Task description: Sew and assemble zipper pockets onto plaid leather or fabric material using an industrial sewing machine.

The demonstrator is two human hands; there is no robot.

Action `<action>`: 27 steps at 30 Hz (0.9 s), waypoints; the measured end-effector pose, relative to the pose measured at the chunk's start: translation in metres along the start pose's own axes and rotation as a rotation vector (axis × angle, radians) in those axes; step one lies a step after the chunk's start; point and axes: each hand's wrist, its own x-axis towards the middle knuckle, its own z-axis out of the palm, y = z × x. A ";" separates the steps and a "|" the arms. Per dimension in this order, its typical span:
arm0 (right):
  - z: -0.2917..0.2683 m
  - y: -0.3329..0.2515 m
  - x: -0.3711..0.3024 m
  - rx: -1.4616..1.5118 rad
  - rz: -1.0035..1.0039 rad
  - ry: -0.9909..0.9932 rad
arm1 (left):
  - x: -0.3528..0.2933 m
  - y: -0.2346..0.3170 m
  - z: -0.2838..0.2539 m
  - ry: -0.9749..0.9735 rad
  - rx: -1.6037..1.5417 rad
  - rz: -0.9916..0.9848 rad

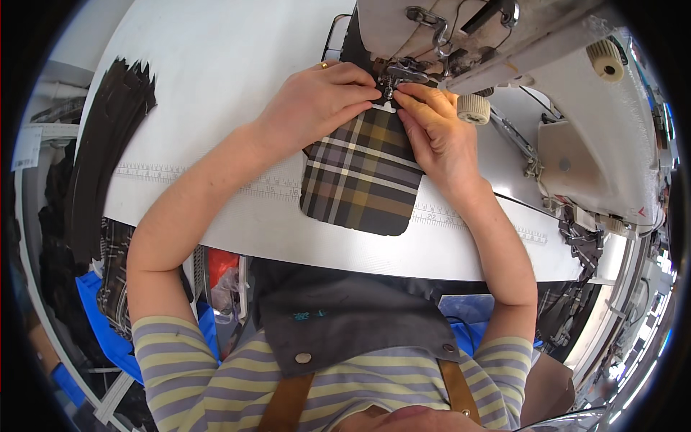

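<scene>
A plaid fabric piece (363, 173) in black, grey, white and mustard lies flat on the white table, its rounded lower corners toward me. Its far edge runs up to the presser foot (389, 88) of a sewing machine (576, 93). My left hand (317, 101) pinches at the fabric's far edge, just left of the foot. On the other side, my right hand (439, 129) pinches close to the foot, thumb and fingertips together. Whatever lies under the foot is mostly hidden by the fingers.
A stack of black fabric strips (108, 144) hangs over the table's left edge. A printed ruler scale (266, 189) crosses the white tabletop (216, 86). Below the left edge stands a blue bin (108, 338) with plaid cloth. More dark scraps (581, 245) hang at the right.
</scene>
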 end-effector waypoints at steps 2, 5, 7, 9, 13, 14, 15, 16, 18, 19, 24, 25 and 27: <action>0.002 -0.001 0.001 -0.023 -0.066 0.039 | 0.001 0.000 0.001 -0.016 0.011 -0.006; 0.004 -0.001 0.004 -0.062 -0.167 0.069 | 0.002 -0.004 0.001 -0.018 -0.039 -0.034; 0.002 -0.003 0.006 -0.163 -0.191 0.027 | 0.003 -0.008 0.001 -0.021 -0.097 -0.065; -0.001 -0.005 0.009 -0.268 -0.231 -0.009 | 0.005 -0.011 0.000 -0.031 -0.173 -0.082; -0.004 -0.008 0.015 -0.473 -0.342 -0.079 | 0.006 -0.013 -0.003 -0.073 -0.270 -0.112; -0.004 -0.008 0.016 -0.492 -0.359 -0.106 | 0.006 -0.012 -0.004 -0.081 -0.276 -0.105; -0.002 -0.007 0.016 -0.496 -0.348 -0.101 | 0.006 -0.011 -0.004 -0.078 -0.288 -0.097; 0.001 -0.006 0.016 -0.467 -0.346 -0.046 | 0.006 -0.010 -0.005 -0.090 -0.281 -0.100; 0.008 -0.003 0.015 -0.435 -0.347 0.009 | 0.005 -0.006 -0.004 -0.056 -0.238 -0.106; 0.012 -0.002 0.015 -0.416 -0.306 0.050 | 0.005 -0.005 -0.003 -0.058 -0.237 -0.109; 0.004 0.002 0.015 -0.315 -0.276 0.094 | 0.010 -0.002 0.002 0.007 -0.120 -0.129; -0.006 0.000 0.012 -0.249 -0.158 0.038 | 0.012 -0.001 0.003 0.012 -0.120 -0.113; -0.026 -0.012 0.003 -0.180 -0.041 -0.015 | 0.014 0.000 0.003 -0.001 -0.234 -0.258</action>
